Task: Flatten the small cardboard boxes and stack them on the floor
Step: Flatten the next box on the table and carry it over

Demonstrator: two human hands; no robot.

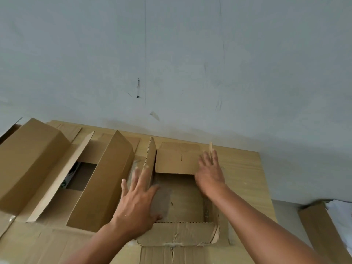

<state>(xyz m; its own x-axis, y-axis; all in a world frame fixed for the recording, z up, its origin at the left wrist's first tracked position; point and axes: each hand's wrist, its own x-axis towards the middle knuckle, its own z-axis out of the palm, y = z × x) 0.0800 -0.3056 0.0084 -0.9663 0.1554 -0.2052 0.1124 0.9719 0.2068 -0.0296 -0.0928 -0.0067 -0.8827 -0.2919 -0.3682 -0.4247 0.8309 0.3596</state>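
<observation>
Open small box [181, 199] between both hands' spread fingers [207, 161].

one head-worn wide-angle view looks forward and down from close above the surface [245, 168], facing the pale wall [171, 54] at 12 o'clock; both forearms enter from 6 o'clock.

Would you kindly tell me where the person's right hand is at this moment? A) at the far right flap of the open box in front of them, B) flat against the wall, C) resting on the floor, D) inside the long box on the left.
A: the right hand is spread open against the far flap and upright right flap of the open box, while the left hand is at its left flap.
</observation>
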